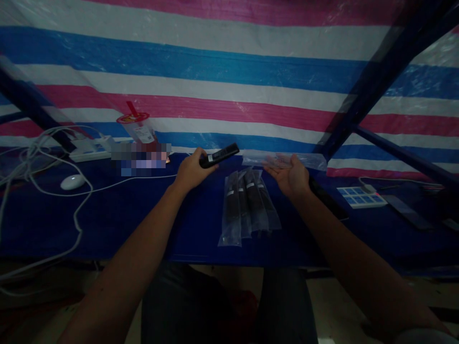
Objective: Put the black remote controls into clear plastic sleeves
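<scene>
My left hand (pixel 191 170) grips a black remote control (pixel 219 155), held level above the blue table (pixel 118 215) with its far end pointing right. My right hand (pixel 289 174) is palm up with fingers spread, its fingertips touching a stack of clear plastic sleeves (pixel 287 159) at the back of the table. Between my arms lie several bagged black remotes (pixel 248 205), side by side in clear sleeves. A dark bare remote (pixel 328 199) lies under my right wrist.
A white mouse (pixel 72 181), white cables (pixel 43 191) and a power strip (pixel 91 150) sit at the left. A sealed drink cup (pixel 138 128) stands behind. A white switch panel (pixel 361 197) and dark flat items lie at the right. Blue metal frame bars (pixel 376 86) cross the striped tarpaulin.
</scene>
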Demonstrator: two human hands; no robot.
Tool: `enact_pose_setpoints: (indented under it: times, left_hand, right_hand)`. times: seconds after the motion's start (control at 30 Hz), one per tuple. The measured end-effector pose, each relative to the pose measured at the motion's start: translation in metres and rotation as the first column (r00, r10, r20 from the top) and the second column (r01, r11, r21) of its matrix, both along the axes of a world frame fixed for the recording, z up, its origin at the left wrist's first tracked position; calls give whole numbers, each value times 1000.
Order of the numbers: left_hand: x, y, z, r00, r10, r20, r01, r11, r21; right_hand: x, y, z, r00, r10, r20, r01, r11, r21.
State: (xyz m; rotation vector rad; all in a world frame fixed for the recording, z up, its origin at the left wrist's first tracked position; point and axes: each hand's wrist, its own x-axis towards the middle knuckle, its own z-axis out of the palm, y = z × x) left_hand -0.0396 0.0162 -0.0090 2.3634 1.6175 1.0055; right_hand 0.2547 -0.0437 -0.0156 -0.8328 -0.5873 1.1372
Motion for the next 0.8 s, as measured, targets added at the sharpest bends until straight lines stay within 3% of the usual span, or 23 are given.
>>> enact_pose_setpoints:
  times: [0.17, 0.3, 0.57, 0.7, 0.8]
  left_hand:
    - [7, -6, 3, 997, -16, 73, 11, 997, 77]
    - [23, -20, 6, 993, -116, -22, 117, 988, 104]
    - [35, -33, 9, 953, -208, -219, 229, 971, 73]
    - [36, -35, 11, 942, -283, -182, 291, 957, 15]
    - [39, -35, 9, 939, -344, -19, 344, 939, -8]
  right_hand:
    - [-15, -5, 0, 993, 119, -22, -120, 992, -44]
    - [-39, -15, -3, 958, 285, -17, -285, 958, -27]
    - [-56, -27, -5, 899, 437, 22, -437, 900, -4]
    - [-57, -29, -5, 904, 426, 42, -426, 905, -13]
    - [-57, -28, -6, 929, 368, -35, -369, 929, -28]
